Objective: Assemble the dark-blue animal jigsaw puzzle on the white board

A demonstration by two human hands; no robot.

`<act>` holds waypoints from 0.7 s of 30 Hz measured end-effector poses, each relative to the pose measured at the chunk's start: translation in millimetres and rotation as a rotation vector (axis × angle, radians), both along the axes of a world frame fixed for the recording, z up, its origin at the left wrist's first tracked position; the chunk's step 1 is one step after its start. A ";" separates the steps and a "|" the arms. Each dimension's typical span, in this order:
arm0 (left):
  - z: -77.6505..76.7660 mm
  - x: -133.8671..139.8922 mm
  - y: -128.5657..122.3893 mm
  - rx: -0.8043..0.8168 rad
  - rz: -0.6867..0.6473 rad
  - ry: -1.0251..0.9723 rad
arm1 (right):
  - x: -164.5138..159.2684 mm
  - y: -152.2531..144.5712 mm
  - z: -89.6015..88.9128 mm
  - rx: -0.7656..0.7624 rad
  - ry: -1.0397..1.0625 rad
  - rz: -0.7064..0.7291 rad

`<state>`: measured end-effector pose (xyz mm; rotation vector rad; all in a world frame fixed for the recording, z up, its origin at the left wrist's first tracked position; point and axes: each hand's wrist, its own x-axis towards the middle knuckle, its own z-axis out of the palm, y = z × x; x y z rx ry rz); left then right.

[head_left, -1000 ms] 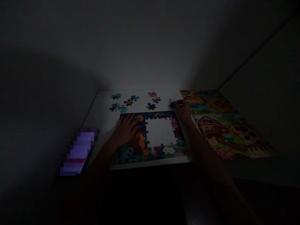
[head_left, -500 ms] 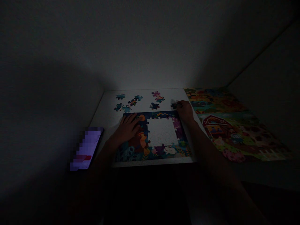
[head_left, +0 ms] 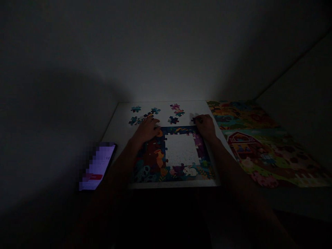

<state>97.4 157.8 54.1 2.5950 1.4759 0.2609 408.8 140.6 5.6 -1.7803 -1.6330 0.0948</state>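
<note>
A partly assembled jigsaw puzzle lies on a white board, its picture forming a frame around a bare middle. My left hand is over the puzzle's upper left corner, fingers spread and reaching toward the loose pieces behind it. Beyond the upper right corner, my right hand has its fingers closed on a dark puzzle piece, which they partly cover. Behind the puzzle lie loose puzzle pieces: a dark one, a pink one and several teal ones, among them a teal piece.
A lit phone lies left of the white board. To the right are a farm picture with a red barn and another colourful picture behind it. A pale wall rises at the back. The scene is dim.
My left hand has moved up and right from the puzzle's left part toward the loose pieces. My right hand stays at the dark piece. The whole view has shifted slightly.
</note>
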 end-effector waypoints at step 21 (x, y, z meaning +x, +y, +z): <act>-32.5 3.9 16.4 0.097 0.061 -0.129 | -25.3 0.2 16.5 -0.045 0.007 0.167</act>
